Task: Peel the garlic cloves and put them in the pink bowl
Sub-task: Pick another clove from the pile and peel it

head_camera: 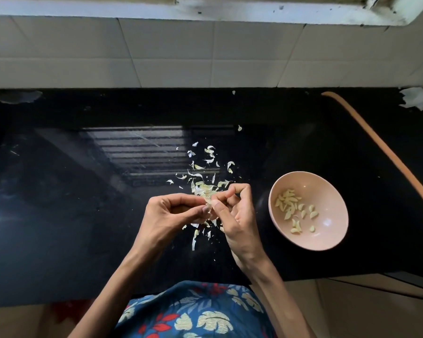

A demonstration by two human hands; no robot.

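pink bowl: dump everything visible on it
The bowl is round, pale pink, smooth and plastic-looking, with small glints. It stands upright on the black counter, just right of the right hand, untouched by it. Peeled cloves lie inside, mostly on its left side.

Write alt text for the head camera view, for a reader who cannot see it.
Over a black counter, the left hand and right hand pinch a garlic clove above scattered peels. A pink bowl to their right holds peeled cloves.
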